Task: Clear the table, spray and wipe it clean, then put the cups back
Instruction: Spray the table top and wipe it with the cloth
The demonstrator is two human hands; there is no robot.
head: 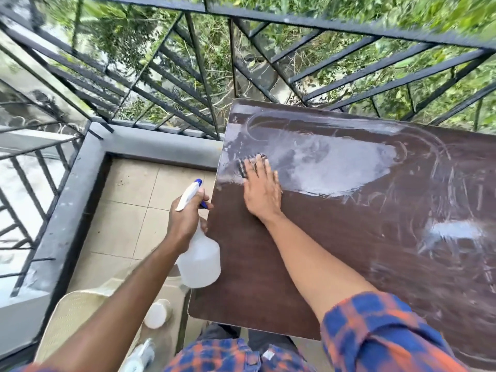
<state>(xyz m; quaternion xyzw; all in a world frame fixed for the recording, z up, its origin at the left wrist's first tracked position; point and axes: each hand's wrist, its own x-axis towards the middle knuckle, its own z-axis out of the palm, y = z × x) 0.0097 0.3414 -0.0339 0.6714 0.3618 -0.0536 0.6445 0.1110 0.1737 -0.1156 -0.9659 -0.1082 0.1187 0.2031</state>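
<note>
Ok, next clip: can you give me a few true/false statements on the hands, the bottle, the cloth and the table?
1. The left hand grips the spray bottle near its neck. True.
2. The spray bottle stands on the table. False: it is held in the air, by the table's left edge.
3. The right hand presses flat on a cloth on the table. True.
4. Cups stand on the table. False: none does; a white cup sits lower, left of the table.
5. The table is dry all over. False: a wet smear spreads beside the cloth.
</note>
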